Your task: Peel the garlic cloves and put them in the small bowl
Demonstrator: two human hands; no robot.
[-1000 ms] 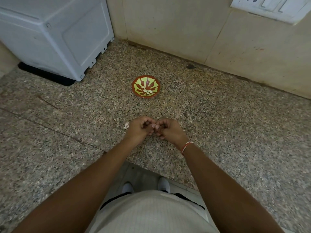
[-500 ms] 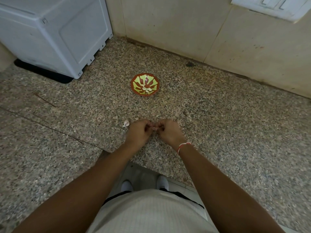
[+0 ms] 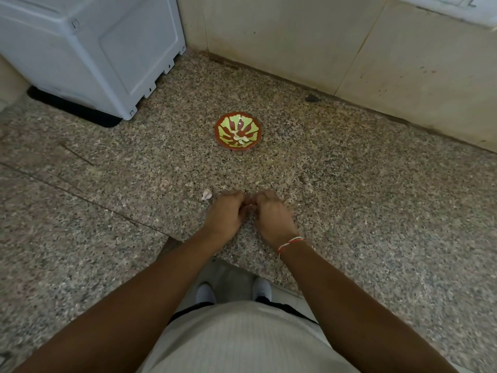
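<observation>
Fingers (image 3: 239,200) of both hands meet, curled together.

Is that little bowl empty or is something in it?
Not empty: a few pale peeled cloves lie at the bottom of the bowl.

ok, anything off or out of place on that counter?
One stray pale scrap, likely garlic skin, lies on the granite counter beside the left hand, outside the small bowl. A dark speck sits by the wall. Nothing spilled or damaged.
</observation>
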